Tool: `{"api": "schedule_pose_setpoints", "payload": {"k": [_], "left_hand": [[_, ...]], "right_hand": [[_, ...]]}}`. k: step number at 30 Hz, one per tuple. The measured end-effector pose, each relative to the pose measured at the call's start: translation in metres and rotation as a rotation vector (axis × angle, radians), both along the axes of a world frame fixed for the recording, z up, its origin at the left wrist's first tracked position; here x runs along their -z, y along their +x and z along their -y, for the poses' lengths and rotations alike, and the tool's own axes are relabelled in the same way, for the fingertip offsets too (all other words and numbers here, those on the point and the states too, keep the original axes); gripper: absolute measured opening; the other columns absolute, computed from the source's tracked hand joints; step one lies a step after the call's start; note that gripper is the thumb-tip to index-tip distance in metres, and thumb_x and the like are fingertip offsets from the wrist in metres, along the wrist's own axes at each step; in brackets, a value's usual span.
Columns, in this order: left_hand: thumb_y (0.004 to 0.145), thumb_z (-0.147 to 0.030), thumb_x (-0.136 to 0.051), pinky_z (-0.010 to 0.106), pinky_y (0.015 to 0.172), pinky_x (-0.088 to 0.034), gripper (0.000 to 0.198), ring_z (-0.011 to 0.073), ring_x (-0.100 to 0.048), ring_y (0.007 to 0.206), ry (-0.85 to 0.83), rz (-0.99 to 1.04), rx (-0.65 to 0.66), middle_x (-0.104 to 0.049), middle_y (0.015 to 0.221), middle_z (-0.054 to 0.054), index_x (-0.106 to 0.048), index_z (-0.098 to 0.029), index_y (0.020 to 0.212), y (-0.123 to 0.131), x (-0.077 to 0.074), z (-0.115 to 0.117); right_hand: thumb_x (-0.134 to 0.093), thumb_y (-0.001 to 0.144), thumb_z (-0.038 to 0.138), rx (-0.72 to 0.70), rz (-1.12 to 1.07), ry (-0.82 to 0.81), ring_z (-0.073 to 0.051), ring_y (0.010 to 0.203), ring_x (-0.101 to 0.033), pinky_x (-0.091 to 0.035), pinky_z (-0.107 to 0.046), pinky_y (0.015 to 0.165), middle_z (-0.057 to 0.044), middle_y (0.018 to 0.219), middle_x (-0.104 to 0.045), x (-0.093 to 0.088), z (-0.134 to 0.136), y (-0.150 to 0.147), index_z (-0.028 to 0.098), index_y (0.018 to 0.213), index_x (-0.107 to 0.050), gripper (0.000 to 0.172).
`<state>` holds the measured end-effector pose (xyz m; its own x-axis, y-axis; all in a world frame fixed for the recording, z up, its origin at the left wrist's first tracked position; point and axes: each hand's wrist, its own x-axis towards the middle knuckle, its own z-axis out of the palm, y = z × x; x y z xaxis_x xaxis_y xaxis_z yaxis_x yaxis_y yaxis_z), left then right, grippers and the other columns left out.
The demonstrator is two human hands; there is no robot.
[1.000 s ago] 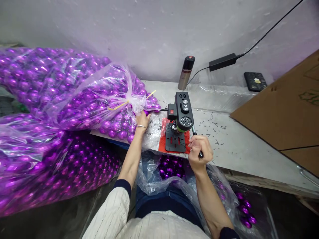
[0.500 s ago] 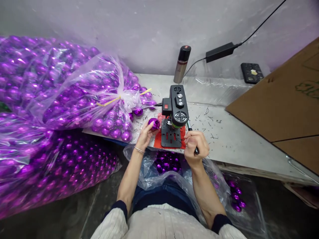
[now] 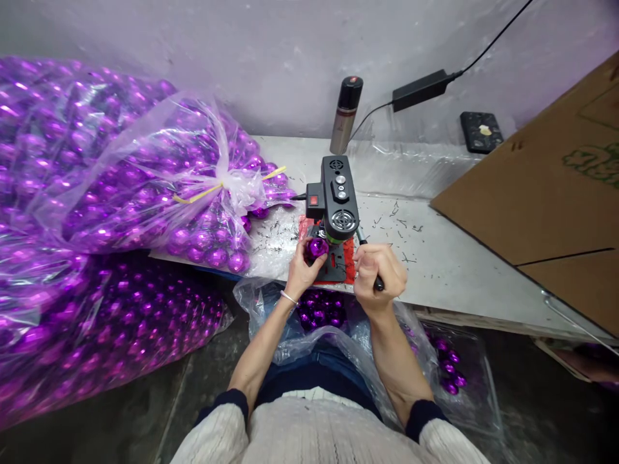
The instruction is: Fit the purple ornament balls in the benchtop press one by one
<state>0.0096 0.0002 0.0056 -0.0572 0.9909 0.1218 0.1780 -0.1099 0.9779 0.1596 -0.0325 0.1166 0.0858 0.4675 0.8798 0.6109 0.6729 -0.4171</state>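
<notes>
Between the fingers of my left hand is a shiny purple ball, held over the left part of the black slotted base of a small press. The press's black head, with round vents and buttons, overhangs the base just behind the ball. My right hand is wrapped around the press's lever, whose black grip end pokes out below the fist. Red sheeting lies under the base. Several more purple balls sit in an open clear plastic bag at my lap.
Big tied clear bags of purple balls fill the left side. A spray can and a power adapter are behind the press. A cardboard box stands at right, near a dark flat case. Dark scraps litter the table.
My left hand has carried the purple ball rightward, from beside the press to over its base. My right hand stays on the lever. The whole view has shifted slightly.
</notes>
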Motion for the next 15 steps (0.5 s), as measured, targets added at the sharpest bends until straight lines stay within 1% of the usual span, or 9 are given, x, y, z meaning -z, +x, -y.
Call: {"api": "schedule_pose_setpoints", "payload": {"k": [3,8,12,15], "left_hand": [[0.084,-0.04,-0.081,0.046,0.109,-0.053,0.054,0.0294,-0.068,0.122,0.056,-0.133,-0.004,-0.07,0.13,0.012,-0.06,-0.022,0.131,0.002,0.003,0.0],[0.084,-0.044,-0.082,0.049,0.11,-0.052,0.063,0.0313,-0.068,0.125,0.139,-0.225,0.025,-0.069,0.135,0.014,-0.057,-0.022,0.138,0.003,0.013,-0.003],[0.084,-0.048,-0.082,0.05,0.11,-0.051,0.062,0.0322,-0.067,0.127,0.239,-0.309,0.058,-0.07,0.134,0.015,-0.06,-0.02,0.135,0.003,0.02,-0.003],[0.084,-0.05,-0.081,0.05,0.112,-0.049,0.062,0.0328,-0.065,0.13,0.264,-0.34,0.085,-0.069,0.136,0.016,-0.062,-0.02,0.135,0.002,0.024,-0.002]], "right_hand": [[-0.049,0.098,0.014,-0.013,0.006,0.005,-0.013,0.064,-0.062,-0.045,-0.028,0.058,0.001,0.068,-0.063,0.002,0.001,0.0,0.023,0.075,-0.054,0.025],[-0.049,0.099,0.015,0.012,0.016,0.004,-0.014,0.062,-0.062,-0.046,-0.028,0.057,0.001,0.067,-0.063,0.006,0.002,0.0,0.024,0.077,-0.054,0.024],[-0.049,0.099,0.016,0.008,0.02,0.003,-0.013,0.063,-0.062,-0.045,-0.027,0.056,0.001,0.068,-0.063,0.006,0.003,0.0,0.023,0.076,-0.053,0.025],[-0.05,0.098,0.015,-0.009,0.025,-0.001,-0.013,0.063,-0.062,-0.046,-0.027,0.055,0.0,0.07,-0.066,0.005,0.004,0.001,0.023,0.077,-0.055,0.024]]}}
